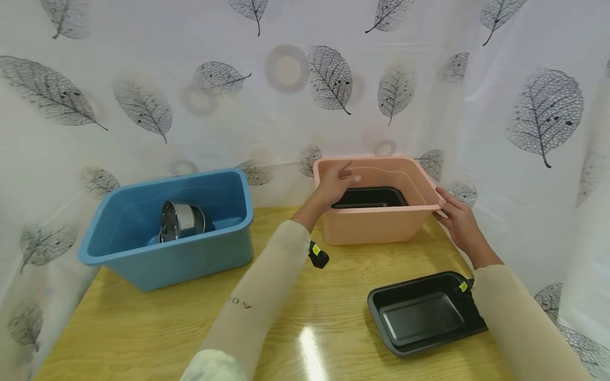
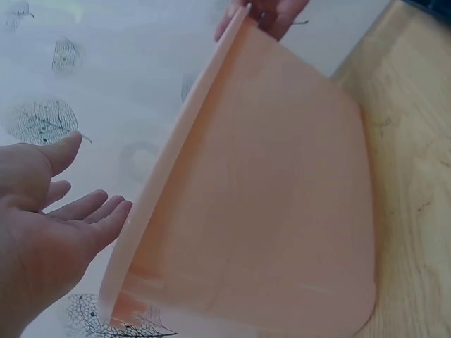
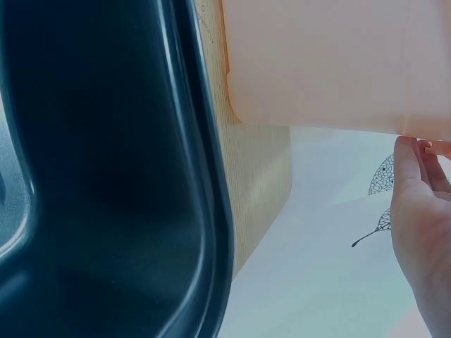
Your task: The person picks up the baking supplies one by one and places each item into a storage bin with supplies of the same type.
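Note:
A pink plastic bin [image 1: 371, 227] stands at the back of the table with a black baking pan [image 1: 367, 197] inside it. My left hand [image 1: 333, 182] is over the bin's near left part, fingers loosely spread and holding nothing. In the left wrist view that hand [image 2: 49, 225] is beside the rim, palm showing. My right hand [image 1: 458, 219] grips the rim at the bin's right corner, thumb and fingers on either side. A second black baking pan [image 1: 424, 312] lies on the table below the right forearm, which covers its right end.
On the left stands a blue plastic bin [image 1: 190, 264] with shiny metal bowls [image 1: 178, 219] leaning inside. The wooden table [image 1: 286, 338] bears all of these. A white curtain with leaf prints [image 1: 286, 116] hangs behind and along both sides.

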Motion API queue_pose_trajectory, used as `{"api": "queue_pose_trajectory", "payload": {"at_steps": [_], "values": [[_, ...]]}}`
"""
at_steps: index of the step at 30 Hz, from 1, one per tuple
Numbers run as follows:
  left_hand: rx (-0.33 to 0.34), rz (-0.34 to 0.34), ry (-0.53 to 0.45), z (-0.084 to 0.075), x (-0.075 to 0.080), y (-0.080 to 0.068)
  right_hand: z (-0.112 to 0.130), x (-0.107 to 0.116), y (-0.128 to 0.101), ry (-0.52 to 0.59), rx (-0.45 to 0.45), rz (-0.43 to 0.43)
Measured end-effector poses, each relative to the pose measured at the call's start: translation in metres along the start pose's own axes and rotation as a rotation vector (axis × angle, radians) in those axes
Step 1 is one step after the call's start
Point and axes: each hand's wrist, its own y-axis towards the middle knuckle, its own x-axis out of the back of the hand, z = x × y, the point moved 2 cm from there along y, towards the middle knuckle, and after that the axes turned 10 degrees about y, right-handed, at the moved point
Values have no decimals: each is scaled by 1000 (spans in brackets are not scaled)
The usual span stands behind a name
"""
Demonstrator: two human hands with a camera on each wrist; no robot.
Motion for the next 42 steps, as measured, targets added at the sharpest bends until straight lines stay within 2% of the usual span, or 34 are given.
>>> {"api": "queue_pose_trajectory", "payload": {"at_steps": [8, 12, 15, 21, 25, 29, 34, 42], "values": [[-88, 41, -12, -11, 0, -32, 0, -1, 1, 17, 2, 13], [-75, 58, -54, -14, -8, -56, -1, -1, 1, 5, 6, 12], [-63, 90, -85, -10, -18, -77, -2, -1, 2, 6, 4, 10], [-82, 127, -113, 10, -40, -114, 0, -3, 0, -11, 6, 26], [-40, 130, -130, 21, -53, -138, 0, -2, -1, -14, 0, 28], [30, 112, -181, 31, -64, -159, 0, -2, 0, -6, -9, 18], [66, 107, -230, 43, -82, -186, 0, -2, 0, 12, -20, 3], [154, 168, -260, 56, -116, -228, 1, -3, -1, 22, -16, 15]]}}
